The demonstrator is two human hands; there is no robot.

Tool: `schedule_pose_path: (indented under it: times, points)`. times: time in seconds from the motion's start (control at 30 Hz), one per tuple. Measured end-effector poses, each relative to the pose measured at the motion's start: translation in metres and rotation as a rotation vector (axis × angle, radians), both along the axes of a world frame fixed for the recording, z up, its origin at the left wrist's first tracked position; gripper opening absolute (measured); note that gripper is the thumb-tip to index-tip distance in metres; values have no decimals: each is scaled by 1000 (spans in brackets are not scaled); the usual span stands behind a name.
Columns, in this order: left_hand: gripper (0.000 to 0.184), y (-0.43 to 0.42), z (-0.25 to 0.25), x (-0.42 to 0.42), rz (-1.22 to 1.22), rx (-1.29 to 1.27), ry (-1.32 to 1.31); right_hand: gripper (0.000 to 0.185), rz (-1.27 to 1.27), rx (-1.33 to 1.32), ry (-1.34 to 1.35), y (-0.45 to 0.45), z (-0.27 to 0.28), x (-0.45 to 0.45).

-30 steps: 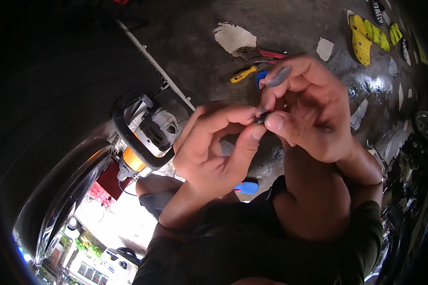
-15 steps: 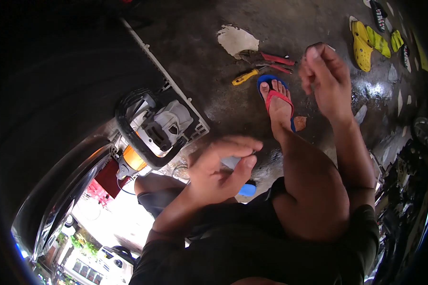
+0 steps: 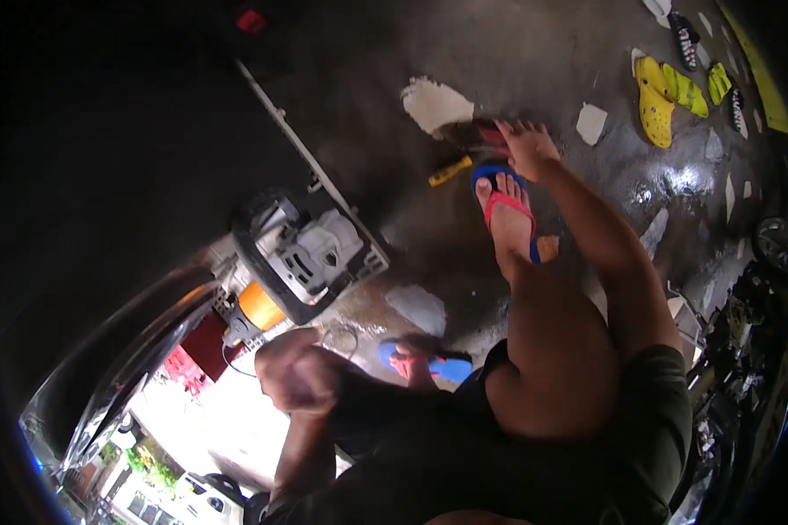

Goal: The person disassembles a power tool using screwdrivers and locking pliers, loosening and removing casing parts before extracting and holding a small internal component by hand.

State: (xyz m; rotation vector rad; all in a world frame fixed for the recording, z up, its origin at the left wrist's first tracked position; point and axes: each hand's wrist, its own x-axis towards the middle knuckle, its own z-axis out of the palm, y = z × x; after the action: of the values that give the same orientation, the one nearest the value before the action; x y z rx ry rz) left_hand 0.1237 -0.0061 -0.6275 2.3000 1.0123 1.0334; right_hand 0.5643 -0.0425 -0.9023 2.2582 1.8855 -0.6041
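Observation:
My right hand (image 3: 527, 150) reaches down to the floor in front of my foot, fingers stretched out over a red-handled tool (image 3: 492, 136). The fingers partly cover that tool, and I cannot tell whether they touch it. Beside it lies a yellow-handled screwdriver (image 3: 449, 171), blurred. My left hand (image 3: 298, 376) hovers by my bent left knee, smeared by motion; its fingers are not clear and nothing distinct shows in it. Nearest to it stands a motor tool (image 3: 299, 258) with a black loop handle, pale grey casing and an orange part.
A blue sandal with red straps (image 3: 510, 204) is on my foot; its pair (image 3: 451, 369) is on the other. Yellow clogs (image 3: 654, 105) lie at upper right. The dark floor carries pale patches (image 3: 438, 107). A white-edged dark panel (image 3: 280, 114) is at left, machine parts (image 3: 740, 332) at right.
My right hand has dropped from the air beside my foot to the red-handled tool, its fingers straightening. My left hand has moved left and back toward my knee. The view has shifted slightly.

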Motion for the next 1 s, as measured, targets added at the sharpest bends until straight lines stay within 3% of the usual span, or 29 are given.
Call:
schedule_pose_path:
  times: [0.07,0.13,0.27,0.37,0.4,0.5,0.57,0.63,0.7,0.77,0.83,0.9,1.0]
  points:
    - [26,23,-5,-12,194,88,-155,82,-51,-73,41,2,3,-1]
    - [20,46,-9,-20,441,28,-204,78,-78,37,173,-13,-14,6]
    - [15,77,-40,-59,433,-23,-35,54,-244,304,462,-26,16,-6]
    - [15,74,-48,-49,403,-103,-51,48,-428,537,653,-15,44,-11]
    - [12,75,-53,-50,421,0,152,45,-733,372,1110,-2,79,-14]
    - [11,77,-50,-32,461,-127,130,45,-948,406,1405,38,154,-7]
    - [13,81,-43,-27,492,-209,196,42,-960,505,1525,72,185,6]
    - [15,86,-40,-27,345,39,351,38,-946,626,1667,116,224,16]
    - [17,86,-57,-39,341,79,273,31,-923,761,1715,171,259,23]
    - [12,78,-52,-33,391,-126,158,29,-811,930,1643,236,284,39]
    - [8,79,-61,-37,419,-42,199,34,-777,1055,1507,312,299,68]
    - [5,79,-52,-32,429,-108,244,27,-966,1102,1443,390,313,97]
    - [8,81,-55,-38,439,-82,304,42,-1162,1147,829,480,304,137]
